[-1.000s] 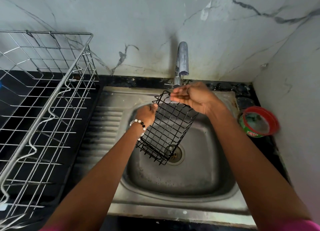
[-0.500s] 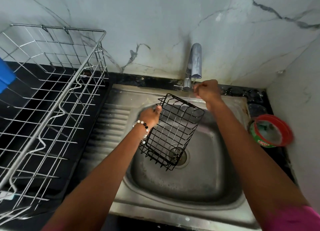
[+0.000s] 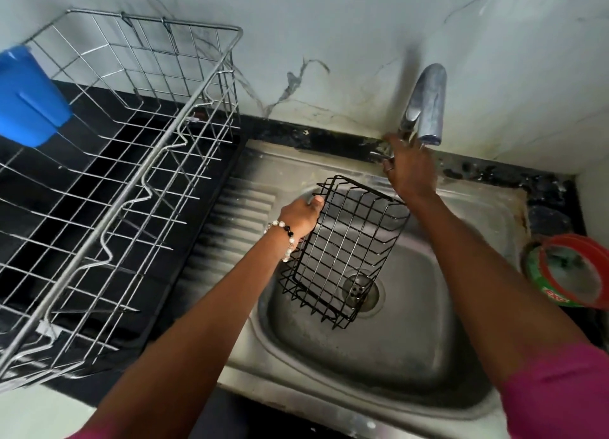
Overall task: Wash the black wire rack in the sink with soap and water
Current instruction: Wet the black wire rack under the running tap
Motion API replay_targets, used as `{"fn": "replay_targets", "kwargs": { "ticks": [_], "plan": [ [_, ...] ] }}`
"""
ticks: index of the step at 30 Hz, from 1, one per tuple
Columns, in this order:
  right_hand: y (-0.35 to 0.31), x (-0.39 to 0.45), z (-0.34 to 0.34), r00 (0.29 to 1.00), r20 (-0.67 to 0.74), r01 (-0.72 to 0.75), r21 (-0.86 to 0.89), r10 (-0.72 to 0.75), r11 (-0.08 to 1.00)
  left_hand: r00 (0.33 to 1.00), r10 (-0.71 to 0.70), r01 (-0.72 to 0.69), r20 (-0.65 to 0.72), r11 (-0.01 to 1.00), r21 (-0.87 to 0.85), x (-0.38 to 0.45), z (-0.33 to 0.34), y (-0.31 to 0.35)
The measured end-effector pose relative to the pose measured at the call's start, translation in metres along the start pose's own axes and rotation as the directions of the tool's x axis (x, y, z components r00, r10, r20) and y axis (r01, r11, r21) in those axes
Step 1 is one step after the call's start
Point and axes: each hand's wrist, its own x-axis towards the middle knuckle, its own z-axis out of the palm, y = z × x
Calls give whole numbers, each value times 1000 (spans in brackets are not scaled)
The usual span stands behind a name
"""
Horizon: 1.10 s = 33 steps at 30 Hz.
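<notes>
While the sink [image 3: 494,234] serves as the landmark, the far left holds a blue plastic piece [image 3: 28,96] at the frame's edge, just beside a silver wire dish rack [image 3: 131,162] that stands on the black counter [image 3: 108,386] left of the sink's ribbed drainboard. Over the basin's left rim, the left hand [image 3: 301,216], wearing a bead bracelet [image 3: 285,237], grips the upper left edge of the black wire rack [image 3: 342,254], fingers curled round the wire. That rack hangs tilted above the basin, its lower end over the drain [image 3: 361,288], with bare steel open below and to its right. Behind the basin's back rim, the right hand [image 3: 410,168] reaches the base of the tap [image 3: 426,106]; whether it grasps the lever cannot be told. Right of the sink, against the side wall, sits a red-rimmed green tub [image 3: 540,293].
</notes>
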Motion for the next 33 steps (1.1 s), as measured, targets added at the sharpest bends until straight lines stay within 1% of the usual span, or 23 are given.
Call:
{"fn": "replay_targets", "kwargs": {
  "ticks": [3, 5, 6, 7, 8, 9, 10, 11, 12, 13, 15, 17, 18, 20, 21, 23, 25, 27, 28, 30, 31, 33],
  "plan": [
    [9, 9, 2, 995, 87, 52, 15, -53, 999, 999, 42, -43, -21, 999, -13, -3, 3, 3],
    [13, 17, 3, 988, 151, -9, 197, -21, 980, 999, 49, -49, -11, 998, -40, -4, 5, 6],
    [14, 18, -1, 982, 190, -84, 332, 21, 940, 999, 48, -49, -3, 997, -55, -5, 6, 6],
    [17, 21, -2, 977, 205, -156, 470, 65, 869, 999, 49, -49, -5, 997, -56, -6, 6, 7],
    [20, 21, -4, 960, 249, -253, 592, 125, 765, 999, 46, -46, -9, 998, -48, -6, 6, 7],
    [24, 19, -4, 947, 276, -315, 689, 165, 653, 999, 40, -41, -8, 998, -49, -6, 6, 7],
    [24, 15, -8, 921, 354, -384, 758, 162, 527, 1000, 30, -30, -5, 997, -67, -6, 6, 6],
    [26, 12, -6, 904, 403, -423, 808, 138, 410, 1000, 23, -23, -4, 997, -78, -6, 6, 6],
    [26, 8, -7, 888, 441, -458, 829, 127, 322, 1000, 15, -16, -8, 997, -75, -7, 6, 6],
    [26, 4, -10, 878, 464, -478, 854, 116, 205, 1000, 8, -8, -7, 998, -70, -7, 7, 7],
    [28, 3, -9, 858, 501, -508, 859, 112, 53, 1000, -9, 10, 8, 996, -87, -10, 8, 8],
    [23, 3, -12, 853, 511, -516, 857, 109, 18, 999, -18, 22, 32, 991, -130, -14, 7, 9],
    [23, 2, -13, 855, 503, -513, 856, 124, 67, 999, -24, 30, 41, 990, -141, -16, 6, 11],
    [20, -8, -19, 880, 464, -475, 859, 104, 189, 998, -48, 55, 46, 988, -146, -19, 5, 12],
    [21, -15, -21, 888, 448, -460, 862, 104, 213, 997, -64, 70, 46, 987, -147, -19, 5, 13],
    [26, -36, -26, 890, 446, -456, 867, 97, 199, 996, -83, 89, 44, 984, -152, -22, 5, 15],
    [32, -65, -32, 852, 518, -524, 836, 78, 163, 997, -73, 78, 38, 982, -173, -27, 4, 19],
    [36, -95, -39, 801, 592, -597, 783, 85, 176, 998, -53, 56, 19, 978, -203, -33, 6, 23],
    [39, -108, -41, 784, 614, -621, 769, 91, 154, 999, -41, 41, 5, 975, -218, -36, 8, 25],
    [42, -133, -47, 787, 613, -617, 787, 72, 35, 1000, -24, 20, -16, 975, -222, -42, 11, 26],
    [44, -142, -49, 802, 591, -591, 806, 93, -29, 1000, -24, 20, -17, 974, -228, -43, 15, 26],
    [44, -157, -56, 832, 516, -489, 856, 205, -168, 999, -39, 47, 36, 960, -275, -50, 22, 29]
  ]
}}
